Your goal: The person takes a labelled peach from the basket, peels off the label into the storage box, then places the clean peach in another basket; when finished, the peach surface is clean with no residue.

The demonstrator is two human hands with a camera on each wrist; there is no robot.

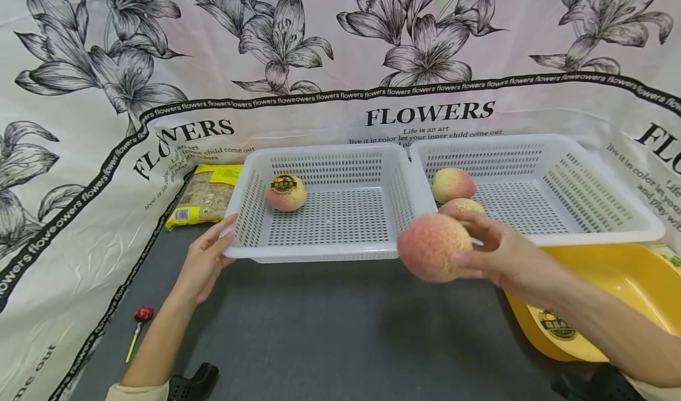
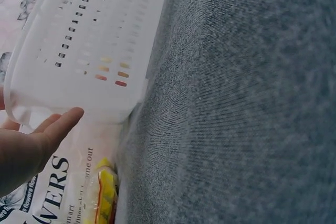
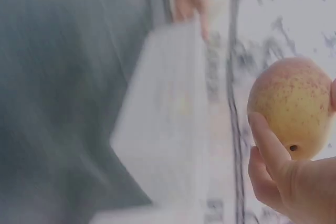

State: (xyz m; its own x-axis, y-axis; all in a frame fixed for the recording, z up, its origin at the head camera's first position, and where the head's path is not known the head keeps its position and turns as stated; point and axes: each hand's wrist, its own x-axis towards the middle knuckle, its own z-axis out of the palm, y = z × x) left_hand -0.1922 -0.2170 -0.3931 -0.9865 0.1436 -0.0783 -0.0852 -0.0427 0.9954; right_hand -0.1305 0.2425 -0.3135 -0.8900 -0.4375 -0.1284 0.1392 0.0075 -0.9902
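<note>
My left hand (image 1: 202, 265) grips the front left corner of a white perforated plastic basket (image 1: 324, 253), its thumb and fingers on either side of the rim. In that basket lies one peach (image 1: 289, 200) with a dark sticker, near the left wall. With my right hand (image 1: 511, 259) I hold a pink and yellow peach (image 1: 432, 247) above the basket's front right corner. Its stem hollow shows in the right wrist view. A second white basket (image 1: 601, 237) adjoins on the right, holding two peaches (image 1: 453, 184) by its left wall, one partly hidden behind my right hand.
A yellow basin (image 1: 628, 288) stands at the front right under my right forearm, a dark round sticker visible inside. Left of the baskets lies a yellow-edged bag (image 1: 207, 194). A red lollipop (image 1: 142, 314) lies near my left forearm. A flower-printed cloth (image 1: 298, 117) rises behind.
</note>
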